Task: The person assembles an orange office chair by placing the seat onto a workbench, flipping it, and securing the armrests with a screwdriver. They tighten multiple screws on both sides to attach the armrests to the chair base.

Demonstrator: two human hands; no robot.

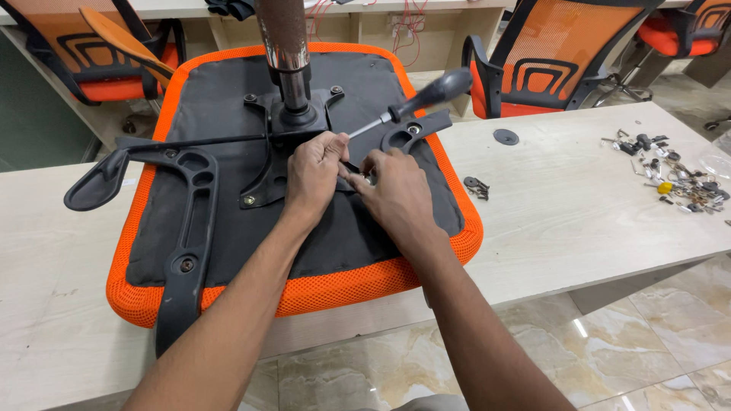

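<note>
Bare fingertips of both hands meet at one small spot on the underside of an upturned chair seat [228,251]. The left hand [314,171] is curled, fingers pinched on something small that cannot be made out. The right hand [397,190] presses close beside it, fingers bent around the metal shaft of a screwdriver [415,103], whose black handle angles up and away to the far right. Both hands rest on the black fabric of the seat, just near of the black metal plate [266,164] and its shiny post [285,53]. Orange mesh edges the seat, which lies on a pale wooden table [579,205]. A black armrest [183,251] sits bolted at the left. On the right, a dark round cap [505,137] lies apart, and a scatter of screws and small parts [674,179] sits further right. Orange chairs [563,61] stand beyond.
</note>
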